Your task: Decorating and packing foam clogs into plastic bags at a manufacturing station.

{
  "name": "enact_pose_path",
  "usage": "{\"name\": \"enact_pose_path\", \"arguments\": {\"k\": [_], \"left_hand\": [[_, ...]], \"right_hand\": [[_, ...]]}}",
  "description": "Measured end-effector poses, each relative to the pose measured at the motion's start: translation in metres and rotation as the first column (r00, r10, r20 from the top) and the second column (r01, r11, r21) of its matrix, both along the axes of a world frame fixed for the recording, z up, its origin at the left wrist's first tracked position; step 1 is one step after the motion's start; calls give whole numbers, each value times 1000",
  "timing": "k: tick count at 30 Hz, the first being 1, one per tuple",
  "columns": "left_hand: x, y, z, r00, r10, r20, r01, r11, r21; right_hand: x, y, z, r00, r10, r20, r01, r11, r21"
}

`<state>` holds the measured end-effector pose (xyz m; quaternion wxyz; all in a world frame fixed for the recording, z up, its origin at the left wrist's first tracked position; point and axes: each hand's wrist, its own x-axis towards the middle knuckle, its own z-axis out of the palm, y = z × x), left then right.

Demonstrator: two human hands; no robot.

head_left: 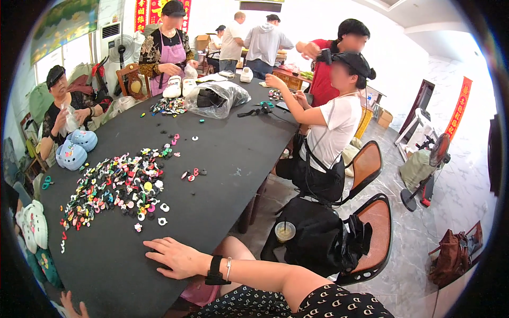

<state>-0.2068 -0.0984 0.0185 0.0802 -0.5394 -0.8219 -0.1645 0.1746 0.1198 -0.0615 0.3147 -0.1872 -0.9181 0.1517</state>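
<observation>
My right hand [177, 258] lies flat on the dark table [222, 159], fingers spread, holding nothing. A black band and a thin bangle circle that wrist. Only part of my left hand [73, 306] shows at the lower left rim, by the table's edge; its visible fingers are apart and nothing is seen in them. Beyond my right hand spreads a large pile of small colourful shoe charms [119, 185]. A few charms [193, 174] lie apart to its right. White clogs [33, 225] with decorations sit at the left edge, above my left hand.
Blue clogs [74, 151] and teal scissors [47, 183] lie on the left. Farther off are a clear plastic bag [218, 99] and another charm heap [168, 106]. Several people work around the table. A drink cup [284, 231] and black bag [318, 238] rest on chairs at right.
</observation>
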Motion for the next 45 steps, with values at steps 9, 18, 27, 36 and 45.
{"name": "enact_pose_path", "arguments": {"k": [9,18,27,36,45], "left_hand": [[84,3,5,995,-51,90,45,997,69],[81,5,5,994,-51,97,43,996,83],[39,5,-1,982,30,186,-51,993,109],[23,16,10,983,47,179,-75,985,155],[-44,22,-19,991,134,24,-136,986,93]], "right_hand": [[1,-1,4,1000,0,11,0,1000,-9],[3,-2,6,999,-29,24,29,999,16],[1,-1,9,997,-35,69,34,999,6],[1,-1,9,998,-29,53,27,999,26],[-3,-1,1,999,-15,-34,16,1000,19]]}}
